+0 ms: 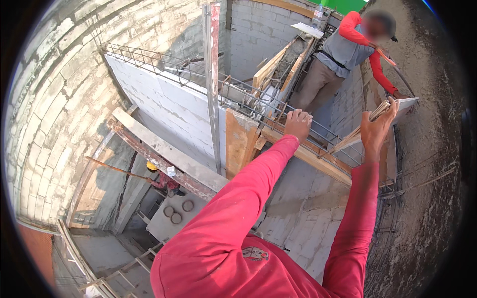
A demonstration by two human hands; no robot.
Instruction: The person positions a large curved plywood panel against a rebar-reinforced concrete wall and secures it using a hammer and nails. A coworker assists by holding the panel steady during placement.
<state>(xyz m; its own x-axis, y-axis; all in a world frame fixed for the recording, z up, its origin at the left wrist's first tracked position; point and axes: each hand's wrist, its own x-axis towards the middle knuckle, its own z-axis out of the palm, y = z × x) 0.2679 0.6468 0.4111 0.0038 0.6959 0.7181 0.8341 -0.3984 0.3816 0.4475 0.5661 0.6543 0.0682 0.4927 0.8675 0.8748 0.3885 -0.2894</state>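
My left hand [298,125] is closed over a thin steel bar of the rebar cage [323,138] that runs along the top of the wall. Higher and to the right, my right hand [378,128] grips a wooden board [350,140], which slants up toward a co-worker. Its splintered edge shows between my thumb and fingers; my hand hides part of it. Beyond my fingers a pale, flat end [406,105] sticks out. The co-worker [343,52] steadies that end with one hand and holds an orange-handled tool [386,57] in the other.
Timber formwork [308,156] edges the rebar below my hands. An upright metal post [212,84] stands left of it, beside a white block wall [159,99]. Far below are a person in a yellow helmet [151,166] and several round containers [176,217]. A rough wall [432,164] rises at right.
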